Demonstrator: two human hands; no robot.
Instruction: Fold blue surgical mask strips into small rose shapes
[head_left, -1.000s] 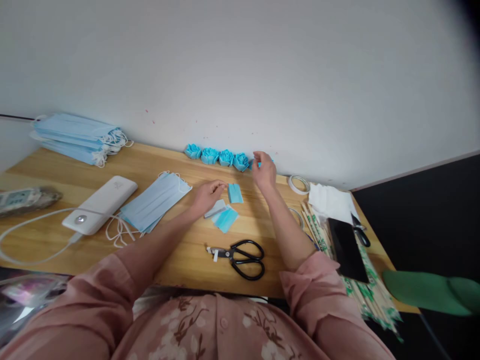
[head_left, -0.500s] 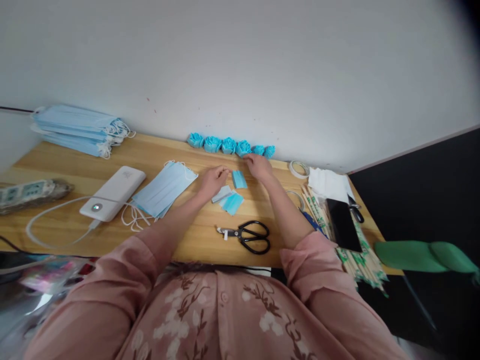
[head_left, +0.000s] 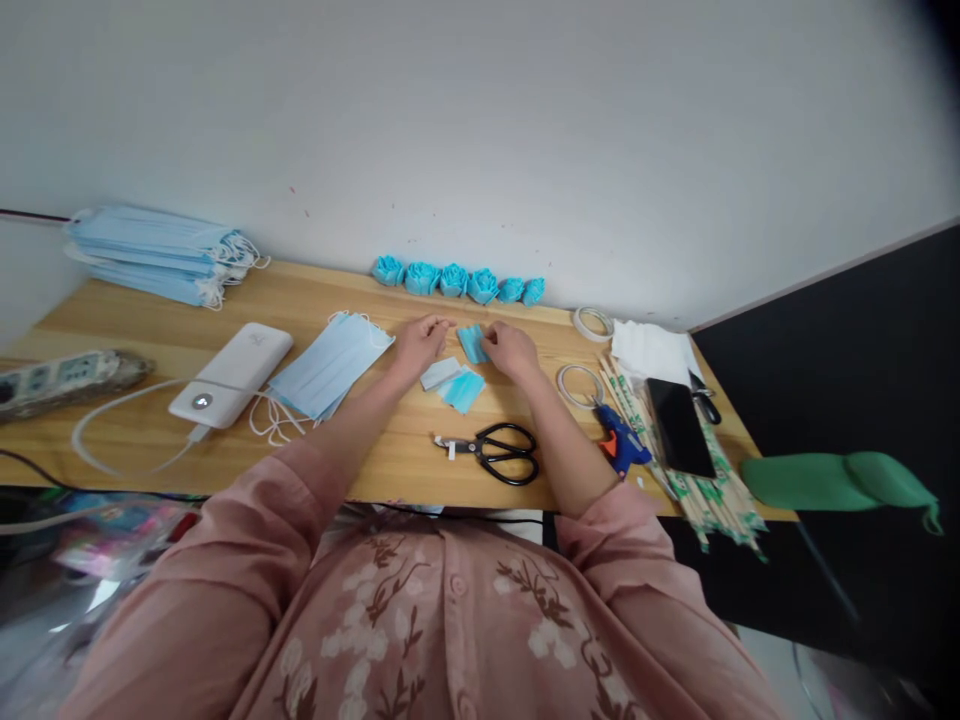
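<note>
My right hand [head_left: 511,350] pinches the right edge of a small blue pleated piece of mask fabric [head_left: 471,343]. On the other side of that piece is my left hand [head_left: 421,346], its thumb and fingertips pressed together; whatever is between them is too small to make out. Just below lie more cut pieces, one blue [head_left: 463,390] and one pale [head_left: 441,374], partly overlapping. Black-handled scissors [head_left: 506,453] rest nearer to me, with a white scrap at the blades. A row of blue fabric roses [head_left: 453,280] stands behind my hands along the wall.
At left are a mask stack [head_left: 161,250], loose masks [head_left: 334,362], a white power bank [head_left: 232,375] with its cable, and a power strip [head_left: 67,380]. At right: tape rolls [head_left: 592,324], a blue glue gun [head_left: 621,440], a phone [head_left: 680,428], wrapped chopsticks [head_left: 724,505] and a green pouch [head_left: 802,482].
My right hand has come down from in front of the roses to the blue piece and taken its edge. The piece has turned slightly. My left hand stays pinched nearby.
</note>
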